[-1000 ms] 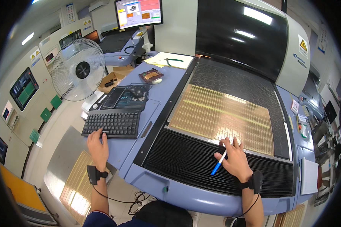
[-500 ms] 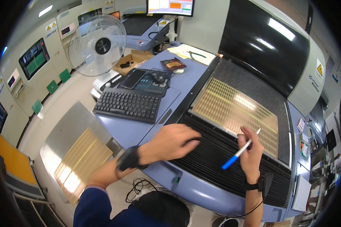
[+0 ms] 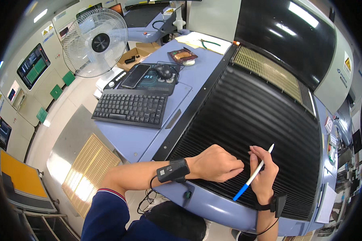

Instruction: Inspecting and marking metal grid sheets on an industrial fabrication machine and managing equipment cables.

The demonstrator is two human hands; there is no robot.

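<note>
My right hand (image 3: 264, 172) grips a white marker pen (image 3: 255, 174) with a blue end, slanting down toward the left. My left hand (image 3: 216, 164) hangs beside it, fingers curled in under the palm; whatever they may hold is hidden. Below both hands stretches a ribbed black bellows cover (image 3: 245, 116) of a machine. At its far end, a gold-patterned panel (image 3: 269, 72) lies partly under the glossy black hood (image 3: 285, 32). Each wrist wears a strapped black device, the left one (image 3: 173, 171) with a cable.
Left of the bellows, the blue-grey table carries a keyboard (image 3: 130, 106), a phone (image 3: 136, 76), a mouse (image 3: 164, 71) and a brown packet (image 3: 183, 55). A fan (image 3: 96, 43) stands beyond. Another gold panel (image 3: 88, 170) lies on a metal surface at lower left.
The gold panel has slid away toward the hood, and the bellows has stretched out behind it. My left hand has moved right and curled closed, near my right hand, which still holds the pen.
</note>
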